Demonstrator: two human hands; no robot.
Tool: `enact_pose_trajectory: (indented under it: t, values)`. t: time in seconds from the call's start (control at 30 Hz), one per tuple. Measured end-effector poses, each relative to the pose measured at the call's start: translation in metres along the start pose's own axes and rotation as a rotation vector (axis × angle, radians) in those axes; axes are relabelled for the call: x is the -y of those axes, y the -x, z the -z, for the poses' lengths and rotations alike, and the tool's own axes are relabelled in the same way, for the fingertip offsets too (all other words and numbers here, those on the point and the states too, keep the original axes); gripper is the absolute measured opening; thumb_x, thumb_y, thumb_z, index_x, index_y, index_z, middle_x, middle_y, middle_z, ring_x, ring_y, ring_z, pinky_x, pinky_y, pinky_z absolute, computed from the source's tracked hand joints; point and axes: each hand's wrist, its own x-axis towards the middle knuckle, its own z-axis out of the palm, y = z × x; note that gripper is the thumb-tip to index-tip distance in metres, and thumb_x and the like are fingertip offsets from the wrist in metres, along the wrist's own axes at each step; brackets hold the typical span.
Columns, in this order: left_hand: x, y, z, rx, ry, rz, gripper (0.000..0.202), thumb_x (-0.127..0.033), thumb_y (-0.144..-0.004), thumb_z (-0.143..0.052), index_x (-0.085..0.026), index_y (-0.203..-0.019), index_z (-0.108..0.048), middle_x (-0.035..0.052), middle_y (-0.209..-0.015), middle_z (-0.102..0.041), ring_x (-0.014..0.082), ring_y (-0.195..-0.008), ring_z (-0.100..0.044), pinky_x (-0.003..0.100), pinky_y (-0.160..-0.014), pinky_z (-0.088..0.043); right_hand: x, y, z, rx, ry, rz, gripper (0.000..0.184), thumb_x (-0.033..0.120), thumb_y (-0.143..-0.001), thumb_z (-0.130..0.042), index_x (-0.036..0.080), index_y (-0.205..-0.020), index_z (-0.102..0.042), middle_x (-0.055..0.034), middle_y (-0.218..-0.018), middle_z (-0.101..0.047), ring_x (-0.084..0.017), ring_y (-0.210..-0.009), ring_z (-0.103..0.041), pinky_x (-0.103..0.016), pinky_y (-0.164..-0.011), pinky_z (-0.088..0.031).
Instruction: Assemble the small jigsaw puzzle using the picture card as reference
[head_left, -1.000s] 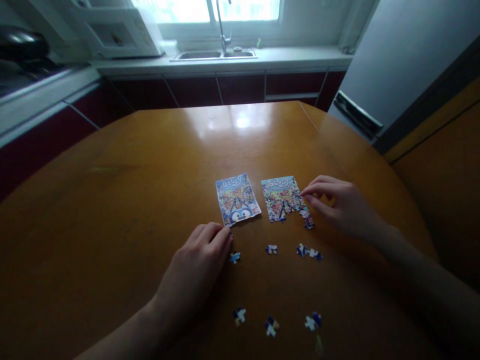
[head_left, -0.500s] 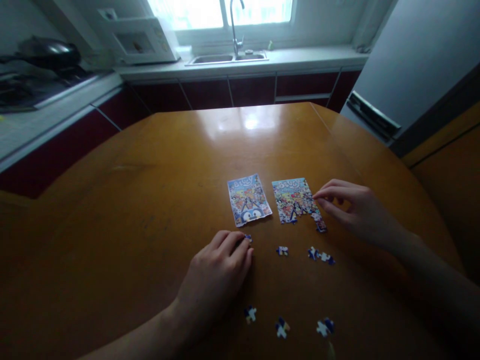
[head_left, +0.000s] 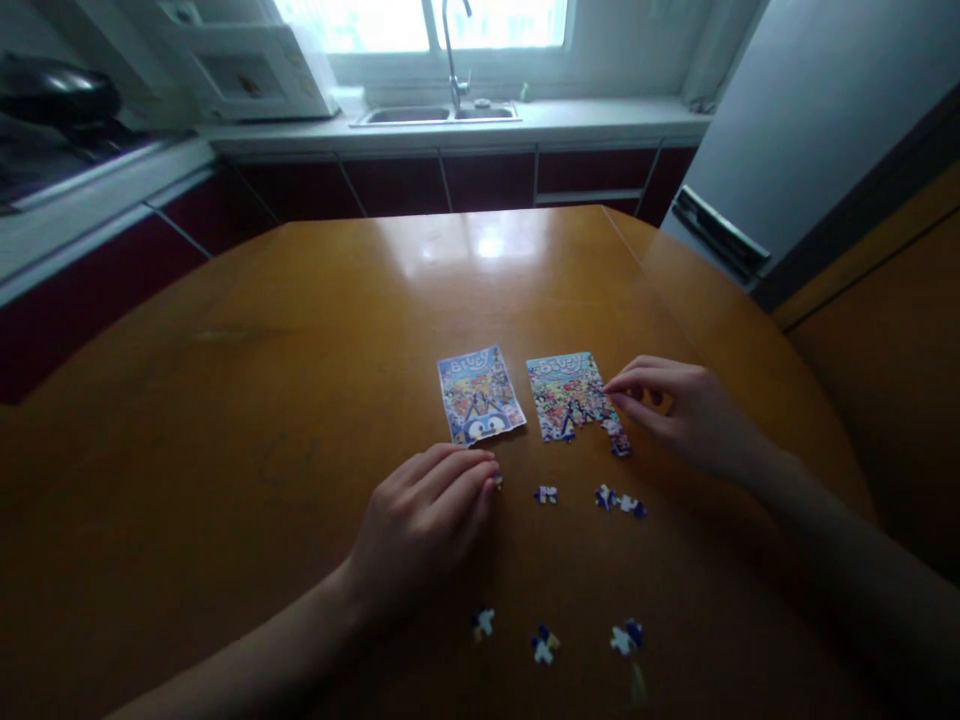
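On the wooden table lie a printed picture card and, to its right, a partly assembled jigsaw. My left hand rests below the card, fingers curled over a loose puzzle piece that peeks out at the fingertips. My right hand sits at the jigsaw's right edge, fingers bent and pressed against that edge. Loose pieces lie below: one in the middle, a pair to the right, and three nearer me.
A kitchen counter with a sink and tap runs under the window at the back. A microwave stands to its left, a pan on the left counter, a grey fridge at the right.
My left hand slid from the card's lower edge down and right onto the loose piece that lay beside it. My right hand stayed at the jigsaw's edge.
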Motion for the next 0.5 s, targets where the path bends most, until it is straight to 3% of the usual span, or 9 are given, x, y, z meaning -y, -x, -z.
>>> enact_pose_trajectory:
  t: [0.1,0.23,0.33,0.5]
  values:
    - [0.023,-0.004,0.004,-0.105,0.034,0.078,0.011,-0.013,-0.089,-0.064,-0.019,-0.096,-0.069,0.0027,-0.096,-0.074,0.0182,-0.088,-0.066,0.035,-0.08,-0.054,-0.003,0.0,-0.001,-0.01,0.008,0.0,0.011,0.021,-0.089,-0.064,0.018,-0.09,-0.074,-0.004,-0.086,-0.07,-0.014,-0.07,-0.058,-0.029,-0.062,-0.044]
    - [0.059,-0.01,0.004,-0.242,0.026,0.4,0.014,-0.022,-0.094,-0.058,-0.02,-0.101,-0.069,0.0036,-0.099,-0.071,0.0192,-0.091,-0.065,0.037,-0.083,-0.053,-0.005,0.0,-0.001,-0.013,0.03,-0.016,0.013,0.024,-0.089,-0.063,0.019,-0.09,-0.074,-0.0036,-0.083,-0.069,-0.014,-0.067,-0.056,-0.029,-0.062,-0.044]
    - [0.074,-0.011,0.0,-0.176,0.033,0.472,0.02,-0.031,-0.092,-0.06,-0.022,-0.106,-0.07,0.0043,-0.102,-0.069,0.021,-0.094,-0.063,0.04,-0.087,-0.052,-0.006,0.0,0.0,-0.009,0.044,-0.033,0.014,0.026,-0.09,-0.062,0.019,-0.09,-0.074,-0.0039,-0.083,-0.069,-0.014,-0.065,-0.055,-0.029,-0.061,-0.044]
    - [0.075,-0.012,-0.003,-0.016,0.082,0.423,0.023,-0.041,-0.089,-0.066,-0.027,-0.106,-0.073,0.0043,-0.105,-0.068,0.0232,-0.1,-0.06,0.044,-0.092,-0.051,-0.004,-0.001,-0.001,-0.008,0.055,-0.048,0.015,0.027,-0.091,-0.062,0.019,-0.089,-0.074,-0.0045,-0.083,-0.07,-0.014,-0.064,-0.055,-0.029,-0.059,-0.044]
